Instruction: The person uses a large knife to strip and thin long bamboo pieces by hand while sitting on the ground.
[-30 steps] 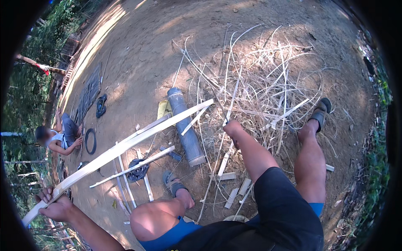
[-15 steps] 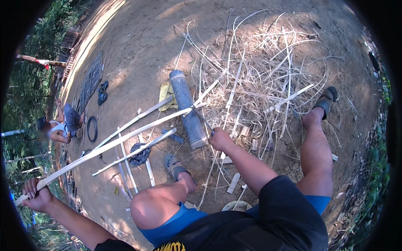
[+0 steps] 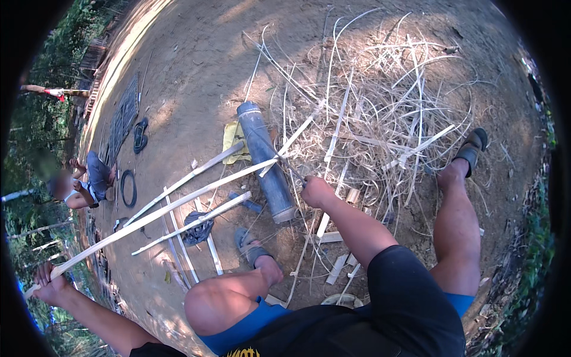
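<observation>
The work area is bare, packed earth [image 3: 196, 65] outdoors, lit by patchy sun and shade, with green vegetation along the left and right rims.

The left hand [image 3: 50, 282] is extended far to the left, its grip clenched around the near end of a long, pale bamboo strip [image 3: 160, 211]. The strip runs diagonally up and right, across a dark grey cylinder [image 3: 266, 160] lying on the ground. The right hand [image 3: 316, 191] is closed in a fist just right of the cylinder, at the far end of the strip; what it grasps is too small to tell.

A yellow cloth [image 3: 233, 140] lies beside the cylinder. 2 further long strips lie roughly parallel to the held one. A large loose heap of thin pale slivers [image 3: 386, 113] covers the ground at upper right. Short cut pieces [image 3: 336, 265] lie between the person's legs. Both feet wear sandals. At far left, another person [image 3: 83, 184] sits on the ground, beside a black ring [image 3: 128, 188].
</observation>
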The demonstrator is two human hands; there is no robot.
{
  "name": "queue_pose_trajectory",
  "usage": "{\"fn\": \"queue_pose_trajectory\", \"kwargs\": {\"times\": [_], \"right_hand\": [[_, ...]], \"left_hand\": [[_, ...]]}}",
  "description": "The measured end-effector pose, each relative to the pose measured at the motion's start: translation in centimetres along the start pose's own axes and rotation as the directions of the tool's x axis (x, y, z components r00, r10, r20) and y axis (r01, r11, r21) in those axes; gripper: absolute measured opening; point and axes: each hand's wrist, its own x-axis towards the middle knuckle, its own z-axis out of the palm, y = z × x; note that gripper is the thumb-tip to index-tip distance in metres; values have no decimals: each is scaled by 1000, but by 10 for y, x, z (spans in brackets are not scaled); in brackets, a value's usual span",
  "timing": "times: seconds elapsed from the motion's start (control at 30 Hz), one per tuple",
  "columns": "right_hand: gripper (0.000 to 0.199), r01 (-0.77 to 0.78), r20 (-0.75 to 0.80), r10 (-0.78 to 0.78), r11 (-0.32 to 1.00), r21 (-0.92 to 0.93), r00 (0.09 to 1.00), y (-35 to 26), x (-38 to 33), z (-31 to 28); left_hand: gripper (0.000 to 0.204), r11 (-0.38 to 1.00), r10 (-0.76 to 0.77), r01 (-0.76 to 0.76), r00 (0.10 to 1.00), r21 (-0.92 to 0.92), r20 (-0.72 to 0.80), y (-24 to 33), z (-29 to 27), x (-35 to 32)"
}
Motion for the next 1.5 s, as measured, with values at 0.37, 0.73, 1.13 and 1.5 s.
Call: {"fn": "queue_pose_trajectory", "kwargs": {"times": [0.37,0.73,1.13,1.5], "right_hand": [[33,63,68,-55,991,-120,996,-11,-25,-9],[24,-73,51,96,937,-341,994,115,-1,23],[31,-141,-22,139,983,-118,990,47,-54,6],[35,-39,40,44,993,-115,998,22,-68,13]], "left_hand": [[74,997,-58,57,998,-48,-29,-17,-55,23],[70,997,-61,50,982,-65,-177,-47,-63,17],[74,996,-37,26,989,-80,-142,-42,-75,-18],[77,951,22,42,979,-306,200,-48,-55,-49]]}}
